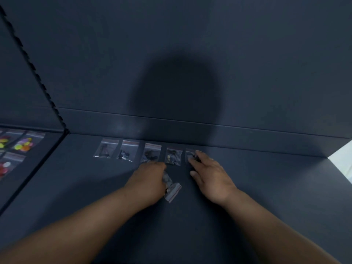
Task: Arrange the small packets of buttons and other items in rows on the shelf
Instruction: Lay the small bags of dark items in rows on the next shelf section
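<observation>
Several small clear packets lie in a row along the back of the dark shelf [257,187]: the leftmost packet [106,148], a second packet [128,150], a third packet [151,152] and a fourth packet [173,156]. My right hand [211,173] rests its straight fingers on a fifth packet [190,155] at the right end of the row, mostly covering it. My left hand [148,180] grips a bunch of packets [171,188] with red zip strips, held just in front of the row.
A toothed upright divider [34,69] separates a left compartment holding packets of bright coloured buttons [23,144]. The shelf's back wall [190,73] rises right behind the row. A pale surface [342,161] shows past the shelf's right end.
</observation>
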Tool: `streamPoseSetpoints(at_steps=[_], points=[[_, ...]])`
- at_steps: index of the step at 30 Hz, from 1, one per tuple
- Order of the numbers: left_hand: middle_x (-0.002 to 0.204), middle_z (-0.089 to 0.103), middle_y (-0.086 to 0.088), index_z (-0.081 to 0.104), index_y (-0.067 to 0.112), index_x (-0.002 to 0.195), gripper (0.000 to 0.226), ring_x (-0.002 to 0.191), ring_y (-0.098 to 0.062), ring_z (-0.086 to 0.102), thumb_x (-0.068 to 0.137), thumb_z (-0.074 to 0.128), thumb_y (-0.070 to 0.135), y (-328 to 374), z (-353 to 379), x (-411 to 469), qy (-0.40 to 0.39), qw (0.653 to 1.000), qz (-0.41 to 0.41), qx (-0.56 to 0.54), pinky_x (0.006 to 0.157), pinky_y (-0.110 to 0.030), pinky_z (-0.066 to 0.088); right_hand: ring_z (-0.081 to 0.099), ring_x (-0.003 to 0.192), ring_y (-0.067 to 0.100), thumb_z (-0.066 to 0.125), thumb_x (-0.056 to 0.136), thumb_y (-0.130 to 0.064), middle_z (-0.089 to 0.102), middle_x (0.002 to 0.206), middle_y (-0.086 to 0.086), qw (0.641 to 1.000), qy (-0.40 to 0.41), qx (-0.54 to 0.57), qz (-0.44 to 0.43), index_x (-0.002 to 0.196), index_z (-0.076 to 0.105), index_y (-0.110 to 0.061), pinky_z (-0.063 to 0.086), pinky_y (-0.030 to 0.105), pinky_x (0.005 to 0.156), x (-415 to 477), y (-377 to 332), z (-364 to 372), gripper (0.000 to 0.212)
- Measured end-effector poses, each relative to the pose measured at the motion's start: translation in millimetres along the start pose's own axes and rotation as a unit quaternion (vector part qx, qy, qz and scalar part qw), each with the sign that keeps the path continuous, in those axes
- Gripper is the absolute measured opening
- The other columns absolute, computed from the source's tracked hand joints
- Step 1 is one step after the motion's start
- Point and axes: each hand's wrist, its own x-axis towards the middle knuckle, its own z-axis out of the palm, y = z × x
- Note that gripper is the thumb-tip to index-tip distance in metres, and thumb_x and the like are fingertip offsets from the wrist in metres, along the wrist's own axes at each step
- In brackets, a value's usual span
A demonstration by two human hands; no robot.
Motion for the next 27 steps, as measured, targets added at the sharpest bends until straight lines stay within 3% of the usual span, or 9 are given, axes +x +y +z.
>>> streamPoseSetpoints(at_steps=[3,7,9,11,14,16,18,23,27], points=[[0.104,0.056,0.001,0.06,0.018,0.102,0.018,0.098,-0.016,0.055,0.084,0.06,0.014,2,-1,2,-0.006,0.999,-0.018,-0.028,0.075,-0.022,0.04,0.0,0.147,0.014,0.03,0.099,-0.044,0.002,0.16,-0.001,1.0,-0.018,-0.01,-0.003,0.151,0.015,-0.022,0.002,0.031,0.12,-1,0,0,0.058],[0.087,0.062,0.005,0.056,0.024,0.076,0.015,0.086,-0.014,0.059,0.08,0.063,0.012,3,-2,5,-0.022,0.992,-0.062,-0.107,0.07,-0.025,0.045,-0.002,0.147,0.013,0.029,0.099,-0.045,0.001,0.16,-0.002,0.999,-0.033,-0.001,-0.005,0.151,0.016,-0.023,0.002,0.032,0.12,-2,0,-1,0.057],[0.075,0.061,0.004,0.055,0.021,0.07,0.017,0.076,-0.014,0.059,0.079,0.065,0.01,4,-3,7,-0.021,0.981,-0.082,-0.173,0.066,-0.025,0.045,0.003,0.147,0.012,0.031,0.1,-0.043,0.005,0.16,-0.003,0.998,-0.004,0.056,0.005,0.15,0.02,-0.023,0.004,0.028,0.119,-3,-1,-4,0.055],[0.069,0.06,-0.001,0.055,0.016,0.07,0.018,0.066,-0.015,0.058,0.08,0.065,0.006,8,-4,8,-0.024,0.949,-0.121,-0.289,0.061,-0.025,0.045,0.019,0.143,0.012,0.038,0.099,-0.037,0.023,0.155,-0.003,0.986,0.075,0.144,0.027,0.145,0.033,-0.02,0.014,0.021,0.114,-3,-5,-6,0.05],[0.069,0.06,-0.007,0.052,0.013,0.074,0.019,0.059,-0.016,0.055,0.084,0.062,0.001,18,-9,11,-0.041,0.867,-0.187,-0.46,0.055,-0.024,0.046,0.056,0.107,0.016,0.052,0.095,-0.025,0.063,0.113,0.002,0.921,0.129,0.351,0.111,0.113,0.062,-0.016,0.04,0.02,0.09,-1,-15,-16,0.022],[0.072,0.062,-0.008,0.05,0.014,0.075,0.021,0.06,-0.017,0.058,0.086,0.061,0.0,26,-10,13,-0.04,0.817,-0.206,-0.537,0.054,-0.025,0.047,0.059,0.085,0.016,0.056,0.093,-0.022,0.064,0.087,0.002,0.824,0.066,0.537,0.166,0.089,0.063,-0.019,0.045,0.025,0.077,-5,-23,-27,0.009],[0.074,0.063,-0.008,0.05,0.014,0.075,0.02,0.062,-0.016,0.06,0.087,0.06,0.0,36,-10,15,-0.037,0.79,-0.205,-0.577,0.055,-0.026,0.048,0.06,0.073,0.014,0.058,0.091,-0.02,0.064,0.077,0.001,0.754,-0.018,0.631,0.182,0.084,0.061,-0.019,0.047,0.026,0.073,-12,-26,-34,0.008],[0.079,0.065,-0.008,0.055,0.013,0.084,0.01,0.07,-0.018,0.062,0.087,0.063,0.006,53,-5,16,-0.047,0.776,-0.177,-0.603,0.061,-0.027,0.051,0.056,0.056,0.01,0.056,0.09,-0.002,0.06,0.065,0.002,0.742,-0.02,0.642,0.191,0.076,0.056,-0.014,0.047,0.021,0.055,-21,-18,-39,0.018],[0.073,0.069,-0.006,0.058,0.014,0.084,0.011,0.065,-0.015,0.065,0.085,0.064,0.005,61,-1,15,-0.076,0.808,-0.157,-0.563,0.06,-0.026,0.051,0.061,0.063,0.014,0.053,0.092,-0.003,0.064,0.069,0.003,0.719,0.001,0.662,0.211,0.078,0.056,-0.014,0.051,0.024,0.059,-27,-6,-41,0.018]])
